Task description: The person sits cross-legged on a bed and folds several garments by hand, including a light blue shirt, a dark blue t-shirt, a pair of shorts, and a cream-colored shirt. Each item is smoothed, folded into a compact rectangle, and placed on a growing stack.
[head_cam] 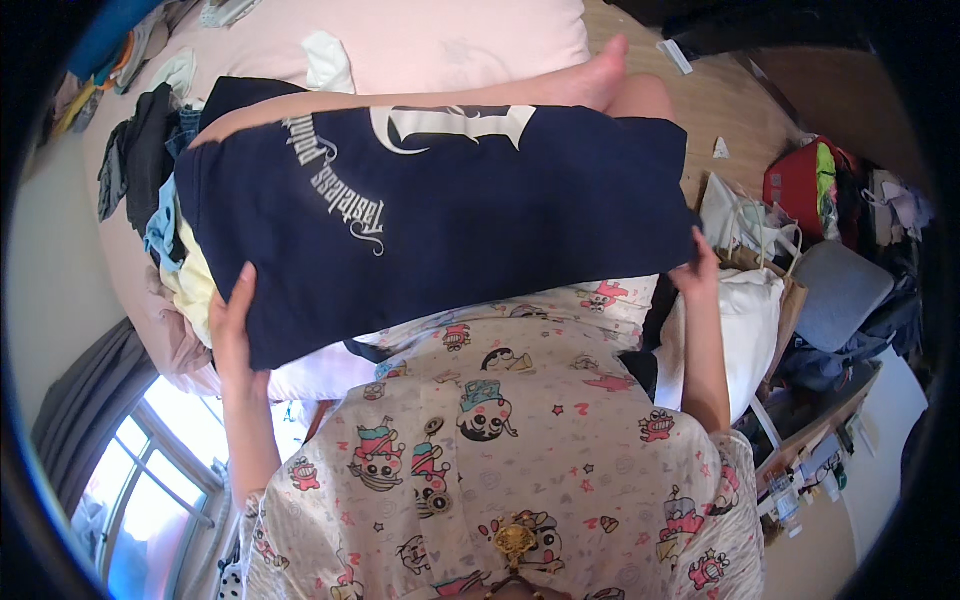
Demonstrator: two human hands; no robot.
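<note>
A navy garment (480, 195) with white printed lettering and a white motif is spread across my lap, apparently folded lengthwise. My left hand (234, 330) grips its near left corner, thumb on top and fingers hidden beneath. At the opposite end my right hand (697, 271) pinches the right edge, with some fingers hidden by the cloth. A bare leg (480, 100) shows beyond the garment's far edge. Just past my left hand lies a pale yellow cloth (193, 281), beside a light blue cloth (161, 232).
Dark clothes (146, 154) are piled on the pink bedding (450, 37) at left; a white cloth (328, 61) lies farther back. At right stand a paper bag (795, 300), a red bag (795, 187) and a grey cushion-like item (844, 292). A grey curtain (90, 394) hangs lower left.
</note>
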